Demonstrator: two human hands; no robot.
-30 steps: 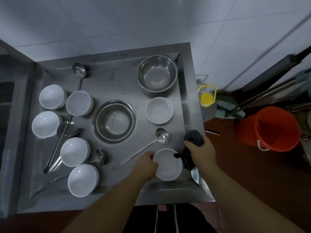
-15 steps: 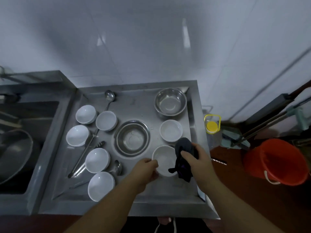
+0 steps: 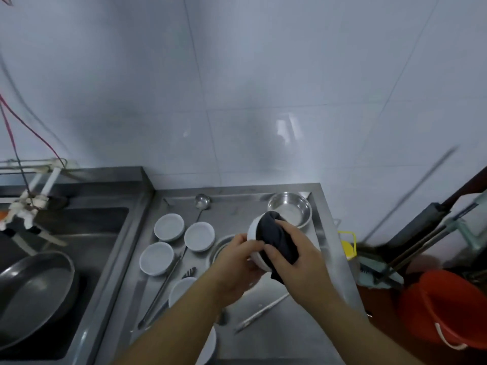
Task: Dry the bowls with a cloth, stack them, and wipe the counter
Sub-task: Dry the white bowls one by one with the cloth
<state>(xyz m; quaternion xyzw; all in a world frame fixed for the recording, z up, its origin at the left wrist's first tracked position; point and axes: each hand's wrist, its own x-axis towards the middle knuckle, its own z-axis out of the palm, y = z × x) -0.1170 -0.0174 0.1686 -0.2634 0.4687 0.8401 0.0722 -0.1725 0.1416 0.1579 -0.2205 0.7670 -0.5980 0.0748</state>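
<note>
the fingers of the left hand curl around the near rim and underside of a white bowl, clamping it, while the fingers of the right hand press a dark cloth into the bowl's mouth, thumb and fingertips pinching the fabric against the rim. the bowl is raised off the tabletop, tilted on its side with its opening turned toward the right hand; it is plain, glossy white and round, and most of its inside is hidden by the cloth. the cloth is dark grey to black, bunched, with a tail hanging below the right palm.

on the steel tabletop below, five more white bowls show: three open ones in a cluster at the left, namely the far-left bowl, one just right of it, and one nearer, plus a fourth partly behind the left forearm and the edge of a fifth at the bottom. two steel bowls are visible: one at the far right corner and one largely covered by the left hand. a ladle lies beside the white bowls, tongs run along them, and another long handle lies under the forearms. a dark pan sits in the sink at left; an orange bucket stands on the floor at right.
</note>
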